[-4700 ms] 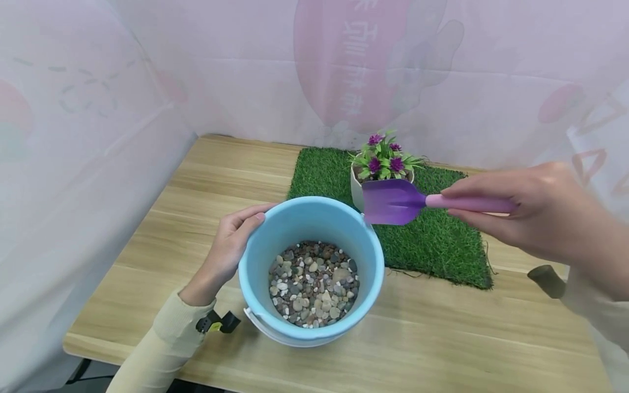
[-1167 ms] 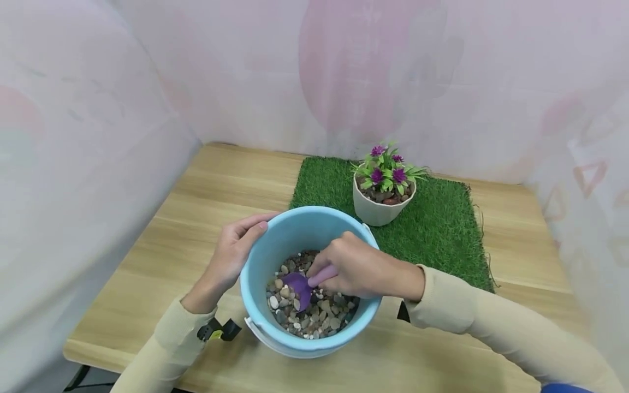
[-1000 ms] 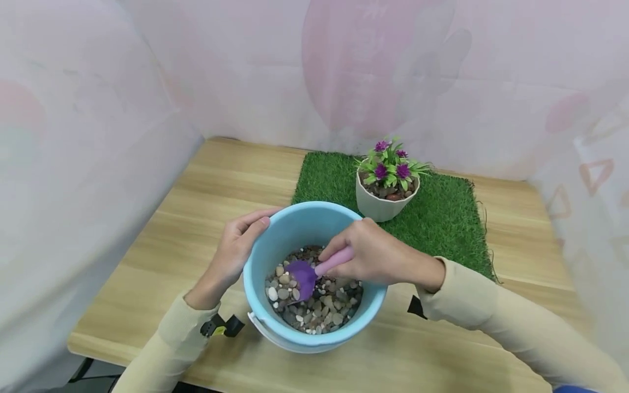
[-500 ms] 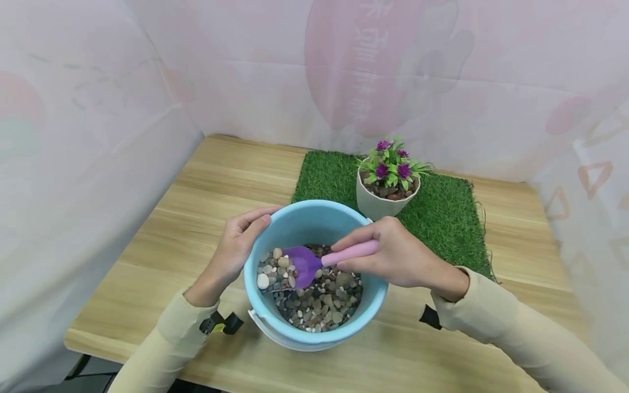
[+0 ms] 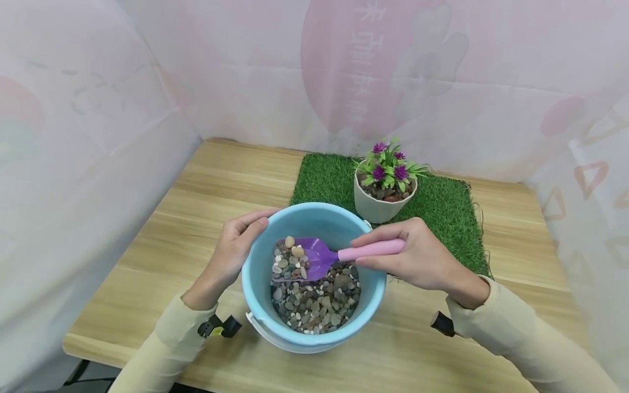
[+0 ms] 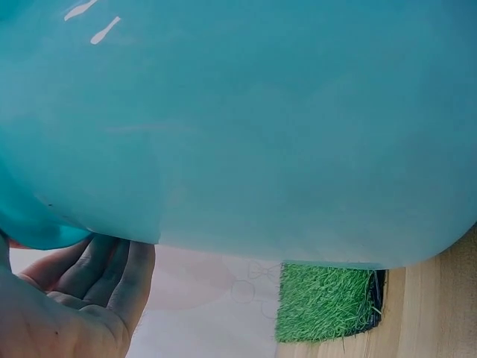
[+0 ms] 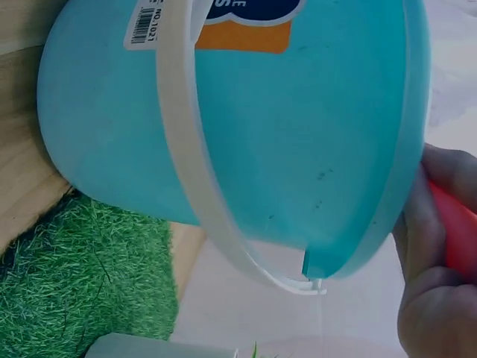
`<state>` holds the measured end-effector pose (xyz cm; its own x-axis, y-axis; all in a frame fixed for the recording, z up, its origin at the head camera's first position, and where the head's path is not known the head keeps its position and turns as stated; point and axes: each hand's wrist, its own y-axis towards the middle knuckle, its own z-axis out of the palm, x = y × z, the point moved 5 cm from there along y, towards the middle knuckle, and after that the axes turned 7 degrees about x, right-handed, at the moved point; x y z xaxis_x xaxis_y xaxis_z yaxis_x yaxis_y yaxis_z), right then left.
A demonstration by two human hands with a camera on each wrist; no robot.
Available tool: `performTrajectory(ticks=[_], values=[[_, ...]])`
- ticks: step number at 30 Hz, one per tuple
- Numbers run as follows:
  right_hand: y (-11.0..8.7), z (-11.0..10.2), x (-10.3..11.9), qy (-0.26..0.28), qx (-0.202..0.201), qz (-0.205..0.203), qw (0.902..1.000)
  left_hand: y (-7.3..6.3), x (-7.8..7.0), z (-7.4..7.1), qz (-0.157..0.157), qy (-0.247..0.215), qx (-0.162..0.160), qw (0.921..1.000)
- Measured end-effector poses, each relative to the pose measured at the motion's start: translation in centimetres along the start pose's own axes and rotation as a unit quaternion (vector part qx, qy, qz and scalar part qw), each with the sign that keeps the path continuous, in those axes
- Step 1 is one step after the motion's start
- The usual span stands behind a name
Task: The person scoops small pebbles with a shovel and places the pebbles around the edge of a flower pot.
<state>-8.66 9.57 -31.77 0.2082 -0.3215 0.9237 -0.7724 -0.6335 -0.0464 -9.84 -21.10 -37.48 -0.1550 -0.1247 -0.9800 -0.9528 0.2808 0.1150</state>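
The light-blue bucket (image 5: 304,224) stands on the table with pebbles (image 5: 319,305) covering its bottom. At its left rim my left hand (image 5: 228,256) grips the bucket, thumb on the rim; in the left wrist view its fingers (image 6: 127,291) lie against the outer wall. My right hand (image 5: 425,259) holds a hand trowel (image 5: 319,261) by its pink handle, above the right rim. The trowel's purple blade is inside the bucket's mouth, over the pebbles, roughly level. A heap of small pebbles (image 5: 291,261) sits toward the blade's front end.
Behind the bucket lies a green artificial-grass mat (image 5: 437,229), bearing a white flowerpot (image 5: 378,210) with purple flowers. The bucket's white bail handle (image 7: 182,127) hangs at its side. Printed curtains (image 5: 236,82) surround the wooden table (image 5: 172,234).
My right hand brought the trowel from the right into the bucket, dug into the pebbles, then raised it with pebbles on the blade and drew back rightward. The left hand stays on the rim.
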Motion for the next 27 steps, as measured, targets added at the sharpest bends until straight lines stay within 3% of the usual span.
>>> performTrajectory(ticks=[6, 10, 15, 27], values=[[-0.8, -0.7, 0.0, 0.023, -0.016, -0.016, 0.9995, -0.2, 0.2, 0.0, -0.002, -0.002, -0.004, 1.0000], [-1.4, -1.3, 0.0, 0.028, -0.029, 0.002, 0.9992, -0.2, 0.2, 0.0, -0.004, -0.001, -0.004, 1.0000], [-2.2, -2.2, 0.2, 0.028, -0.053, 0.017, 0.9981, -0.1, 0.1, 0.0, -0.004, 0.003, -0.004, 1.0000], [-3.7, -3.8, -0.1, 0.014, -0.090, 0.005, 0.9959, 0.1, 0.2, 0.0, -0.004, -0.008, 0.002, 1.0000]])
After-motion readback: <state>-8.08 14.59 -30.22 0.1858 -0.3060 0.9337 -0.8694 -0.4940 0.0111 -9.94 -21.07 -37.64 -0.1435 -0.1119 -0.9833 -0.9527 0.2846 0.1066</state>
